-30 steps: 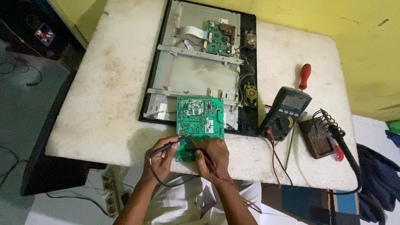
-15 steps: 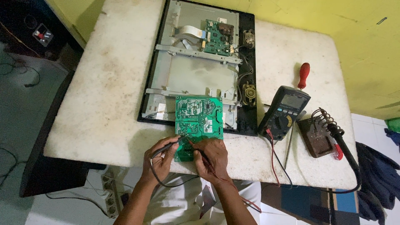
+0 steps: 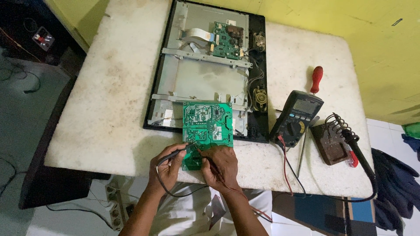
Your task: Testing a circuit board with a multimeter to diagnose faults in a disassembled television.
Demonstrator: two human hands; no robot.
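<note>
Hands barely shifted: left hand (image 3: 168, 168), right hand (image 3: 221, 168) each pinch probe (grip closed) on green board (image 3: 206, 124).

Single view, head-mounted, looking steeply down and forward from above the near edge of the tabletop (image 3: 109, 109). High enough to take in nearly the whole slab, with floor on the left and yellow wall (image 3: 350, 39) top right. Left hand (image 3: 168, 168) and right hand (image 3: 221, 164) sit bottom centre, closest to the lens, over the green circuit board (image 3: 206, 124). Frame is slightly tilted. No second view, so no overlap.
</note>
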